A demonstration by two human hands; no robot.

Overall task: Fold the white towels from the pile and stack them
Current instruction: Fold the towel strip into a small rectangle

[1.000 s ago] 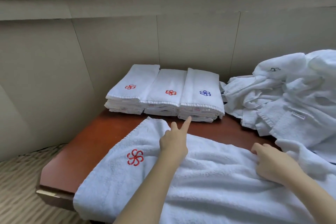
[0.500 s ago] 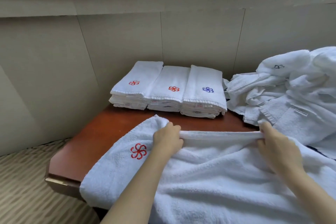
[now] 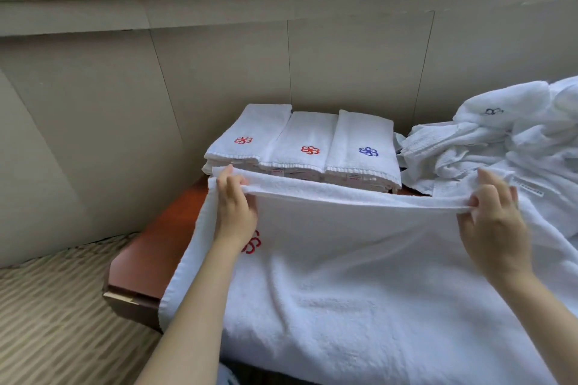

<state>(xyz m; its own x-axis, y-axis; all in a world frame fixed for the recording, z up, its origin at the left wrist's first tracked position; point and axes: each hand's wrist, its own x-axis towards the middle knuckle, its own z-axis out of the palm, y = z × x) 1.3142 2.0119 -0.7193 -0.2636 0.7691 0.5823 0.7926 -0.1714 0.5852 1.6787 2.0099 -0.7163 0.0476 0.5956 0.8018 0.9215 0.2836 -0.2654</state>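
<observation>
Hands: left hand point(image 3: 234, 212) and right hand point(image 3: 494, 219) each pinch the far hem of the spread towel point(image 3: 359, 275), raised taut between them, probably to keep the edge straight for a fold toward the near edge.
Towel: draped over the desk point(image 3: 150, 253), spilling off its near edge.
Folded stacks point(image 3: 306, 147): three along the far edge, out of the way.
Pile point(image 3: 500, 147): unfolded towels heaped at the right edge, within reach.

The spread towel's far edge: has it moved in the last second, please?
Yes. The left hand and right hand have lifted the towel edge off the table; it now overlaps the folded stacks' lower front.
</observation>
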